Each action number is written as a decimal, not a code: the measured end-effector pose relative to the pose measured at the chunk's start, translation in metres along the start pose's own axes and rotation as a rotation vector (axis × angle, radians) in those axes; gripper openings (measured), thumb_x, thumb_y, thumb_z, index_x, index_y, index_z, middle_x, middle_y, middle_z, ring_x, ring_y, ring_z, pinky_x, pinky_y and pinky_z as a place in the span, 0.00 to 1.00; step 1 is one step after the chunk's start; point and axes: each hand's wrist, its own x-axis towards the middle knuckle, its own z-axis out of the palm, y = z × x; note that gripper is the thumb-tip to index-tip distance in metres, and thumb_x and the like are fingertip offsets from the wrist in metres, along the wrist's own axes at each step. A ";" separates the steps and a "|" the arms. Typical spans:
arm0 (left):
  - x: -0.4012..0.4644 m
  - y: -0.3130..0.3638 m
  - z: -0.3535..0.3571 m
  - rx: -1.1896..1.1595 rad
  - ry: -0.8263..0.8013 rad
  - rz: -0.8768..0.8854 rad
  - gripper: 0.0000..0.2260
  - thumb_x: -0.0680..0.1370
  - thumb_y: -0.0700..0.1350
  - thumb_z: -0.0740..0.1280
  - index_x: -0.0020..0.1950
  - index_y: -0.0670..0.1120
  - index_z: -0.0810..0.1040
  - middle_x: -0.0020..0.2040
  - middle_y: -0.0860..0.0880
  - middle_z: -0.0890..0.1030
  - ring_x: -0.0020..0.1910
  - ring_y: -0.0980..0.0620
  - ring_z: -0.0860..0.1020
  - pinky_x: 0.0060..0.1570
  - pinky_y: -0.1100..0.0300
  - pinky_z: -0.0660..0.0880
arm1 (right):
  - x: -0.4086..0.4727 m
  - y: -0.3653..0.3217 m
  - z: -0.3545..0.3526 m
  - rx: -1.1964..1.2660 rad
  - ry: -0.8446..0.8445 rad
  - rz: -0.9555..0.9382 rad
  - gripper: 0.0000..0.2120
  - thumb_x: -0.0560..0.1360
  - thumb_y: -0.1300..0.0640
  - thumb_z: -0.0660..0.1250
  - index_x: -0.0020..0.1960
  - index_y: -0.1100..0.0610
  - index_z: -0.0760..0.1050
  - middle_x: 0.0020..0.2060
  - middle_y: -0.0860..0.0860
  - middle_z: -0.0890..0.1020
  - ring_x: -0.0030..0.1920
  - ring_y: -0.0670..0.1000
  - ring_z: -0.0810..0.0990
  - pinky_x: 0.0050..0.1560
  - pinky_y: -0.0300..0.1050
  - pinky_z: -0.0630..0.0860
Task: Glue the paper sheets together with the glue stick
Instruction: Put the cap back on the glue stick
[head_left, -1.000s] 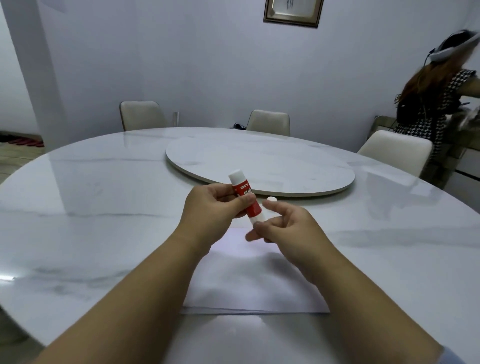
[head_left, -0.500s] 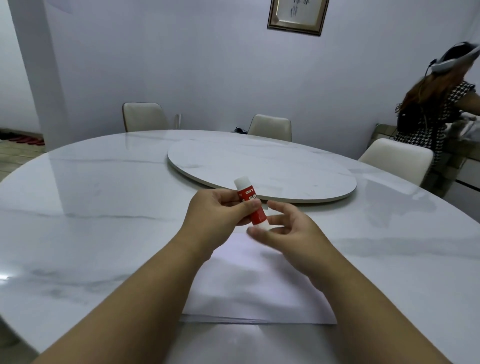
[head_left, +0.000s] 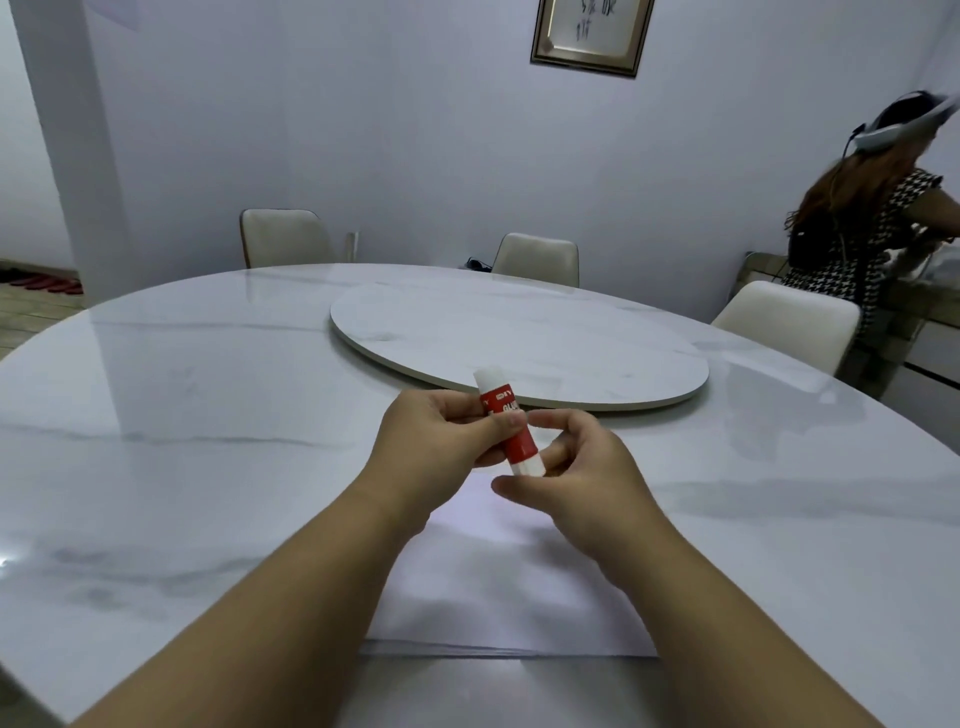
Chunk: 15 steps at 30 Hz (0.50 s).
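Head view. The left hand (head_left: 431, 441) grips the red-and-white glue stick (head_left: 509, 423) around its red barrel, fingers (head_left: 501, 426) closed on it, holding it tilted above the counter (head_left: 208, 415). The right hand (head_left: 587, 478) is curled loosely around the stick's white lower end, thumb below and fingers behind; whether it actually grips that end cannot be told. The paper sheets (head_left: 498, 592) lie stacked flat on the counter beneath both hands, near the front edge. A raised round turntable (head_left: 519, 338) occupies the counter's centre.

Glue stick (head_left: 506, 421) above paper sheets (head_left: 498, 587); turntable (head_left: 519, 338) behind.
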 end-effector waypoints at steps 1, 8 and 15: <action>-0.001 0.000 0.001 0.008 -0.005 0.005 0.06 0.70 0.39 0.74 0.46 0.40 0.84 0.39 0.44 0.86 0.39 0.50 0.85 0.40 0.64 0.80 | -0.001 -0.001 0.001 -0.053 0.019 -0.014 0.30 0.63 0.58 0.79 0.61 0.49 0.71 0.35 0.48 0.76 0.37 0.47 0.78 0.40 0.41 0.74; 0.001 -0.001 0.000 0.051 0.033 0.004 0.07 0.70 0.40 0.74 0.46 0.41 0.84 0.39 0.45 0.86 0.38 0.51 0.85 0.40 0.64 0.81 | -0.001 -0.001 -0.009 0.071 -0.022 0.038 0.36 0.66 0.60 0.77 0.69 0.53 0.67 0.39 0.48 0.84 0.46 0.47 0.83 0.47 0.40 0.74; 0.006 0.001 -0.006 0.016 0.086 0.005 0.06 0.70 0.40 0.74 0.45 0.41 0.84 0.39 0.44 0.86 0.40 0.50 0.85 0.43 0.61 0.81 | -0.001 -0.001 -0.003 0.102 -0.083 0.038 0.39 0.67 0.53 0.76 0.73 0.49 0.61 0.49 0.47 0.82 0.50 0.45 0.80 0.43 0.37 0.71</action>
